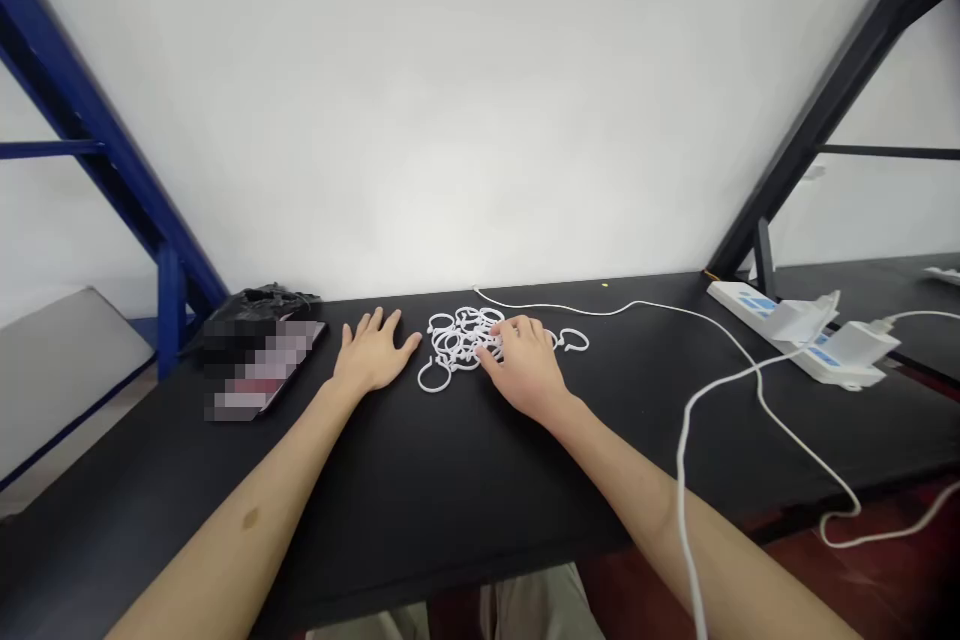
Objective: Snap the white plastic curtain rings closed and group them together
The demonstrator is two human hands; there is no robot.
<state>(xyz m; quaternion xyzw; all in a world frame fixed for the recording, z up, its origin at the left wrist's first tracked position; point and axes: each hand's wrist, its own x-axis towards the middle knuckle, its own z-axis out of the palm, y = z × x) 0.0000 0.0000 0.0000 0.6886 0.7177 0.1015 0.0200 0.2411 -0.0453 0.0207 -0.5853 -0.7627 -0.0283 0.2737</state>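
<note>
A heap of several white plastic rings [459,338] lies on the black table [420,480] near the wall. My left hand [373,352] rests flat on the table just left of the heap, fingers spread, holding nothing. My right hand [523,362] lies on the right side of the heap with its fingers curled onto the rings. One open ring [574,341] sits apart at the right of the heap.
A black crumpled bag [264,303] and a phone-like flat object [262,370] lie at the left. A white cable [720,390] runs across the table to a white power strip [795,328] with plugged adapters at the right. Blue and black shelf frames flank the table.
</note>
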